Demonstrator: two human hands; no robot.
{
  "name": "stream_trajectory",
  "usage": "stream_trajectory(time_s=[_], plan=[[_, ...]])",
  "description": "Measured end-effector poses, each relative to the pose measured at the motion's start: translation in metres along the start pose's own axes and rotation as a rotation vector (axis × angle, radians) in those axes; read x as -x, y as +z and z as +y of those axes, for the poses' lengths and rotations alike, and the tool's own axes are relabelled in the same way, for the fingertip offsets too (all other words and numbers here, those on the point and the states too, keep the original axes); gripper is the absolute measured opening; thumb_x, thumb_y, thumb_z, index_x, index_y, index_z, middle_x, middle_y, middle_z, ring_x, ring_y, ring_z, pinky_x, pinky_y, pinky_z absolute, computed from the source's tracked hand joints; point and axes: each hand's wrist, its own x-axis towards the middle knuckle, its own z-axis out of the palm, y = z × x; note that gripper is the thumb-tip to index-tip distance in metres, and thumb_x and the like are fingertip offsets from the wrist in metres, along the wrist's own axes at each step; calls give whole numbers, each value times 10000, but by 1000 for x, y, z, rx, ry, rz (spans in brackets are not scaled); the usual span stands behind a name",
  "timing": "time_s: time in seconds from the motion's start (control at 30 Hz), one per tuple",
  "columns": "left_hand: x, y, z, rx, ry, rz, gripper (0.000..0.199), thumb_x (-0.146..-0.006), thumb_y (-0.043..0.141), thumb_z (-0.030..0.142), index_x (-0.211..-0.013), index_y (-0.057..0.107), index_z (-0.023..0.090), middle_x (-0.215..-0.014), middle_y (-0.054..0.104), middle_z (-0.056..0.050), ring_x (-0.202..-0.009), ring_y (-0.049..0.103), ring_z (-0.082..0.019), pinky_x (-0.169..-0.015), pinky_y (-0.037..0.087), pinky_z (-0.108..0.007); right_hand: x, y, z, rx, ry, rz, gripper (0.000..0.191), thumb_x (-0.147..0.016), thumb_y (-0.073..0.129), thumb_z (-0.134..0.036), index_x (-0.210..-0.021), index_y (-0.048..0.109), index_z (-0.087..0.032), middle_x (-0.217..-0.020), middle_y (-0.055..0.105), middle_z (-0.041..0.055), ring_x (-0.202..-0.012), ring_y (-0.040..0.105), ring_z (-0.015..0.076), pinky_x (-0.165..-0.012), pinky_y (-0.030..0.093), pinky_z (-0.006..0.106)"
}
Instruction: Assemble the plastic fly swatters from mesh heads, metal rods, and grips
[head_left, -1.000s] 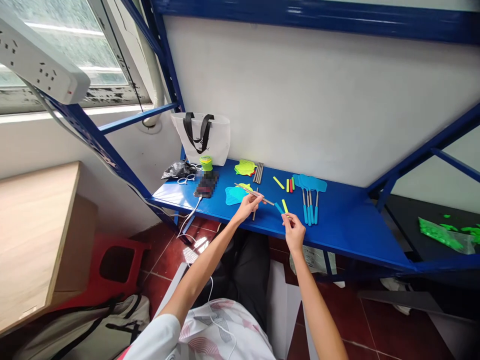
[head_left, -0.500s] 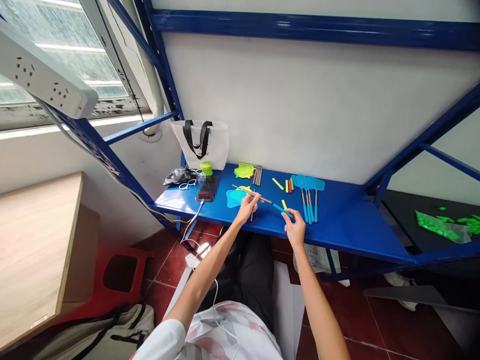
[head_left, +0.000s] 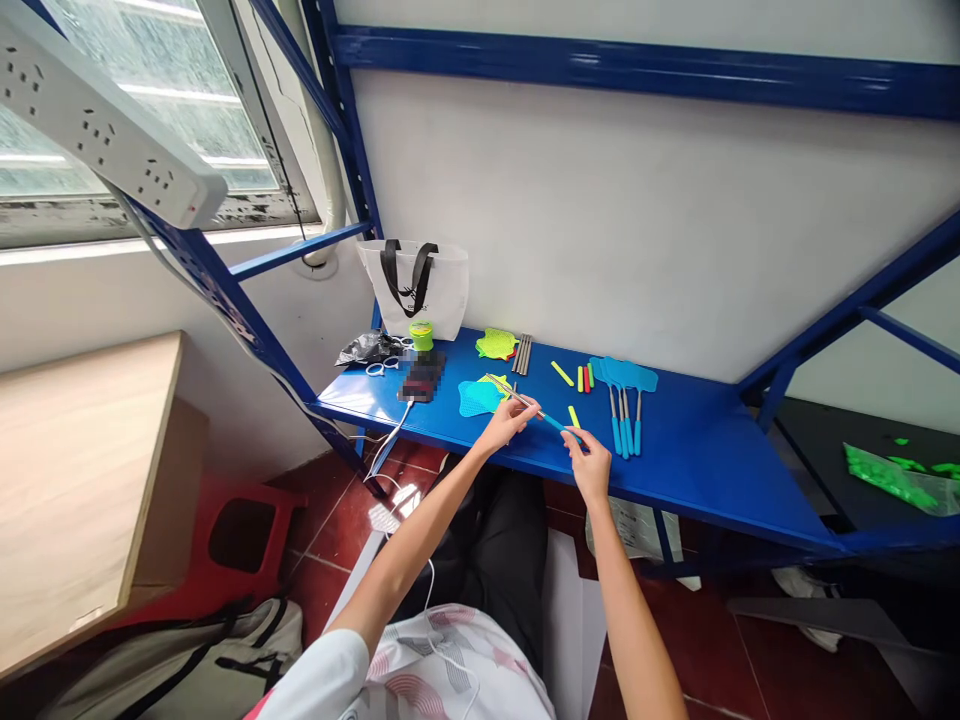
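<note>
Left hand (head_left: 508, 424): pinching a metal rod (head_left: 502, 386) between thumb and fingers; rod pokes out both ways, slanting down toward the other hand
Right hand (head_left: 589, 462): pinching a blue handle sleeve (head_left: 553, 423) near its lower end; other end aims at the left hand
Rod-meets-sleeve spot: right between the hands, over the front part of the blue counter (head_left: 705, 450); looks like they're touching, but tbh can't tell if the rod is inside yet; my read is this is the fitting step, and the next move calls for keeping both lined up with a firm pinch each side, then a straight push
Blue fly swatters (head_left: 622, 376): beyond the right hand and off to its right; same sort of blue grips on them
Loose sleeves: one yellow sleeve (head_left: 574, 416) just past the right hand, easy to knock imo; more short coloured sleeves (head_left: 586, 378) farther beyond it
Spare rods (head_left: 523, 354): beyond the left hand; yellow-green swatter head (head_left: 496, 344) beside them
Cyan swatter heads (head_left: 474, 399): just left of the left hand; close to the rod's far end, so could snag
Farther left of both hands: phone (head_left: 421, 377), scissors (head_left: 382, 367), green tub (head_left: 421, 337), tote bag (head_left: 442, 285); not really in the way
</note>
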Motion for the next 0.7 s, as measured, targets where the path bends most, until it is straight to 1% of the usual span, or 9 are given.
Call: stream_trajectory(time_s=[0.1, 0.17, 0.27, 0.33, 0.4, 0.43, 0.5, 0.6, 0.7], plan=[[2, 1, -1, -75, 7, -43, 565, -931, 781, 691, -1062, 794, 141, -953, 756, -89, -704, 594, -140, -625, 466, -259, 1, 4, -5, 13, 1, -93, 586, -1067, 560, -721, -1025, 870, -226, -676, 735, 35, -606, 680, 214, -676, 555, 333], [3, 1, 0, -114, 25, -24, 552, -964, 742, 684, -1064, 817, 146, -972, 763, -93, -762, 627, -165, -668, 497, -272, 3, 7, -8, 77, -26, -129, 600, -1080, 523, -731, -1031, 877, -250, -645, 717, 28, -592, 664, 214, -669, 523, 332], [4, 1, 3, -162, 70, 13, 529, -1046, 641, 654, -1064, 833, 161, -973, 784, -92, -812, 651, -185, -723, 515, -285, 6, 9, -9, 163, -87, -196, 544, -1072, 564, -730, -1071, 874, -283, -663, 719, 16, -578, 637, 198, -634, 462, 317], [5, 0, 4, -199, 101, 24, 536, -1099, 559, 626, -1079, 838, 169, -933, 785, -83, -832, 657, -193, -769, 516, -291, 7, 8, -10, 199, -131, -252, 512, -1078, 582, -710, -992, 856, -287, -680, 715, 8, -584, 620, 181, -624, 422, 307], [4, -1, 4, -236, 116, 31, 555, -1125, 505, 613, -1097, 842, 173, -889, 770, -73, -845, 664, -204, -809, 520, -301, 8, 7, -12, 235, -169, -290, 544, -1089, 567, -704, -861, 807, -272, -689, 703, 9, -601, 603, 173, -622, 390, 302], [4, -1, 3, -263, 123, 41, 560, -1128, 497, 614, -1099, 846, 177, -878, 761, -69, -854, 666, -211, -822, 521, -306, 8, 6, -13, 254, -184, -301, 566, -1093, 557, -706, -815, 778, -265, -694, 697, 12, -610, 596, 172, -623, 378, 302], [4, 0, 2, -340, 148, 61, 557, -1123, 507, 622, -1076, 858, 193, -876, 748, -67, -875, 661, -228, -842, 516, -319, 7, 6, -15, 285, -206, -316, 578, -1095, 546, -710, -793, 744, -259, -699, 679, 10, -618, 583, 169, -623, 361, 299], [4, 2, 0, -489, 210, 50, 544, -1129, 505, 614, -1017, 869, 226, -872, 738, -76, -895, 633, -248, -892, 492, -347, 6, 8, -16, 335, -235, -312, 539, -1104, 539, -686, -836, 730, -259, -708, 652, 0, -625, 580, 162, -622, 336, 294], [4, 4, 1, -606, 243, 41, 554, -1154, 455, 581, -978, 855, 240, -898, 738, -92, -932, 623, -265, -961, 466, -380, 7, 13, -14, 394, -256, -274, 500, -1133, 500, -615, -853, 703, -254, -700, 630, -2, -613, 568, 162, -604, 290, 295]])
